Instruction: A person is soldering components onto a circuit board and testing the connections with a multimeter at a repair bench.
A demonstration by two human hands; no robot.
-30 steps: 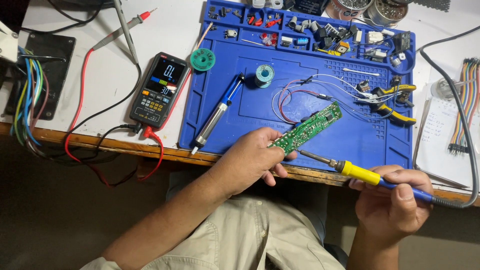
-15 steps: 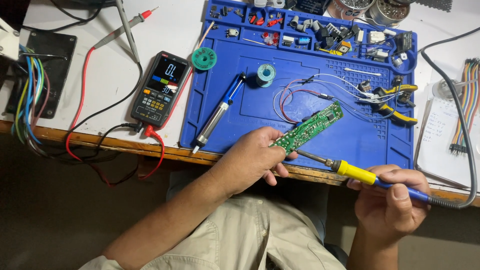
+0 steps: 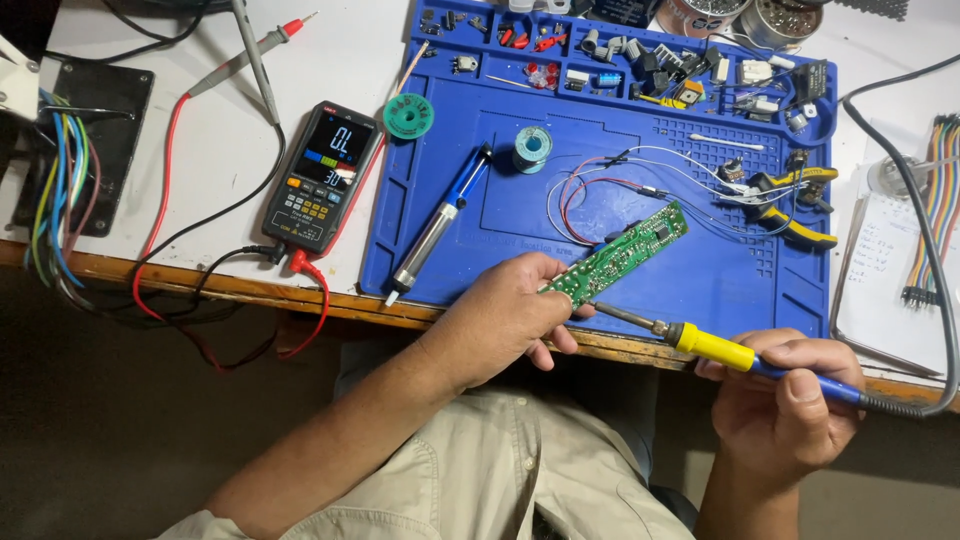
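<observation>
Gripping a green circuit board by its near end, the left hand tilts it over the blue mat. Just right, the right hand clasps a yellow-collared soldering iron, tip touching the board's lower edge.

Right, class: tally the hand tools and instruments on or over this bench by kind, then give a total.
Soldering iron: 1, in the right hand
Desoldering pump: 1
Multimeter: 1
Yellow-handled pliers: 1
Circuit board: 1, in the left hand
Solder spool: 1
Total: 6
</observation>
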